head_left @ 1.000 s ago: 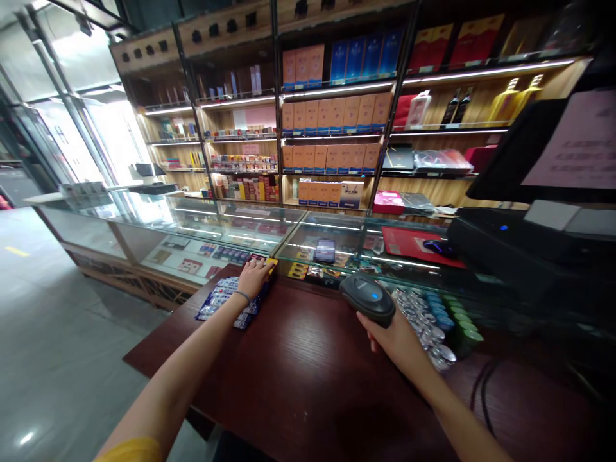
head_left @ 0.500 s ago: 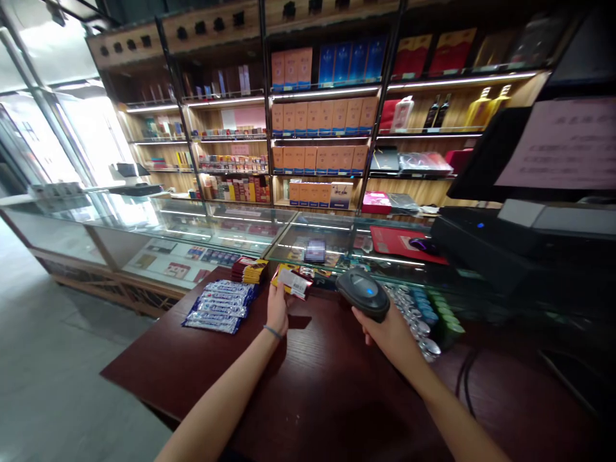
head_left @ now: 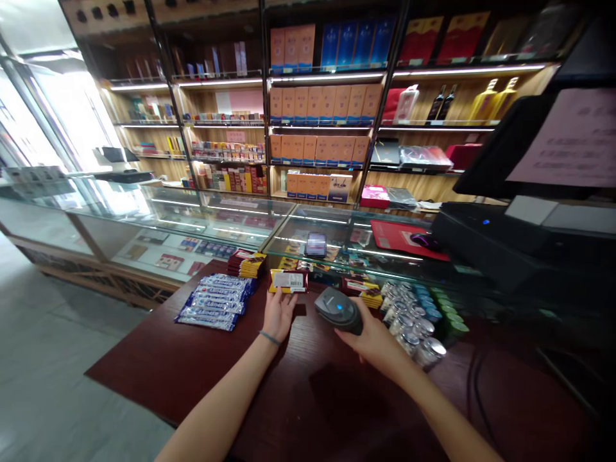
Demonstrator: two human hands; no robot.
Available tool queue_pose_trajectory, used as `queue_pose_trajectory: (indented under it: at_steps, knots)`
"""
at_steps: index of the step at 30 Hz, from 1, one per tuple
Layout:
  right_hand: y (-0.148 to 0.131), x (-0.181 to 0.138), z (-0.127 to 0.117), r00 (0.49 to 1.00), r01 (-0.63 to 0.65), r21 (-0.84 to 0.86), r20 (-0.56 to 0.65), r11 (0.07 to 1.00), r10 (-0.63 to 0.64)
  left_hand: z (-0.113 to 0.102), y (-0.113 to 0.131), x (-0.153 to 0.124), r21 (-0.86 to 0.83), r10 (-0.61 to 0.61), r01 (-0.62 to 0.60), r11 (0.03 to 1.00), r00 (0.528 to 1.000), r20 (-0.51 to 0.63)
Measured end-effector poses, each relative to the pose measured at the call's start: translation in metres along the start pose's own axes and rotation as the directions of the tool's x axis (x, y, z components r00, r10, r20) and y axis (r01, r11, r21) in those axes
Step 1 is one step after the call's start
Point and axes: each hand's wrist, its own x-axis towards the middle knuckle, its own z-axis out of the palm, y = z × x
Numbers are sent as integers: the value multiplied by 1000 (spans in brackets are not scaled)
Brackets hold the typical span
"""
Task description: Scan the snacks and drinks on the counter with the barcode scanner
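Apparently mid-scan, the left hand (head_left: 280,314) loosely pinched a wrapped bar (head_left: 289,281) while the right hand (head_left: 368,330) gripped a scanner (head_left: 338,310) likely needing steady aim.

On the bench (head_left: 144,372), packets (head_left: 216,301) lie to the left, with the left stack of bars (head_left: 248,264) just behind them. Right of that stack, a single bar (head_left: 289,281) is in the left grip (head_left: 280,316). Further right, the right grip (head_left: 370,333) has the scanner (head_left: 337,309), before the right stack of bars (head_left: 360,292). Cans (head_left: 409,317) stand right of this stack. Behind the bench runs the case (head_left: 283,224), with a mouse (head_left: 424,241) on a mat (head_left: 389,236). A monitor (head_left: 505,136) stands right of the mat; behind the case, shelves (head_left: 440,183) hold boxes (head_left: 320,151) and bottles (head_left: 440,104).
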Motion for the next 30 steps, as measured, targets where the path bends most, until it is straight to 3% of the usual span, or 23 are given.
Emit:
queue_pose_trajectory:
  at_steps: [11,17,21,30]
  knots:
    - [7,2,3,1000,20,-126,-1,992,-20,1,4,-1,61,-17,15,998,999,27]
    - [5,1,-3,1000,28,-62,-12,998,-28,1,3,-1,-11,-27,27,1000,1000,8]
    - [-2,-4,-8,996,35,23,-81,999,-33,1,2,-1,-6,-27,28,1000,1000,11]
    - [-22,-13,-49,969,108,195,-240,975,-59,2,-2,-3,170,47,-60,984,996,79]
